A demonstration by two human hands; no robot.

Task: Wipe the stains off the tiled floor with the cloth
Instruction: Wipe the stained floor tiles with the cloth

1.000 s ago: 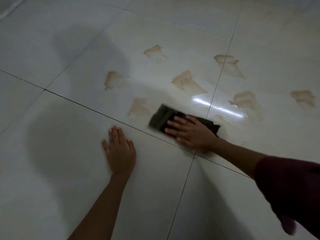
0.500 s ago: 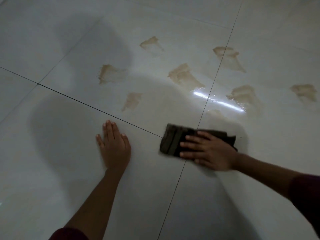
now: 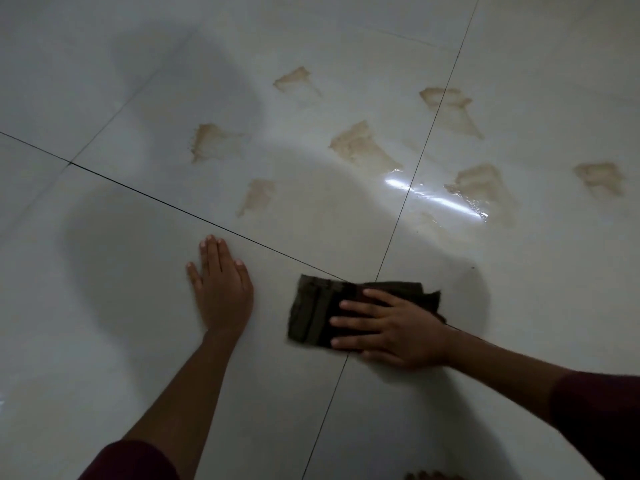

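The right hand lies flat, fingers spread, pressing the folded dark cloth onto the floor where the tile joints cross; the left hand rests palm-down just beside it, fingers together, holding nothing; seven brown stains lie beyond, clear of the cloth.

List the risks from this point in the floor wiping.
1. The wet patch shines near the stains; the left hand, flat on the tiled floor as a prop, might slip if moisture spreads.
2. The cloth under the right hand looks dark, perhaps soiled, and may smear the brown stains rather than lift them.
3. The stain at far right lies far from the cloth, so reaching it may overstretch the person.
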